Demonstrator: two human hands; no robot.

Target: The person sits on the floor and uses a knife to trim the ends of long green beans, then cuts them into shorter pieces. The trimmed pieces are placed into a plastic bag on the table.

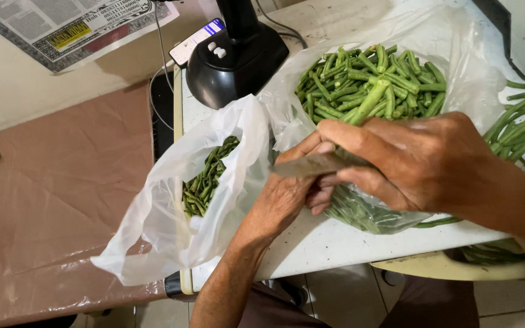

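Note:
My right hand [420,161] grips a knife [308,164] whose worn blade points left. A green long bean [369,100] sticks up from between my hands, and my left hand [287,194] holds its lower part just under the blade. Behind my hands a clear plastic bag [469,54] lies open, full of cut green bean pieces [372,79]. To the left a second white plastic bag [171,200] holds more cut bean pieces [205,182].
Whole long beans [524,124] lie at the right on the white table [323,243]. A black round stand base [235,58] and a phone [195,39] sit at the back. A brown plastic-covered surface [62,200] lies left, a newspaper [68,27] above it.

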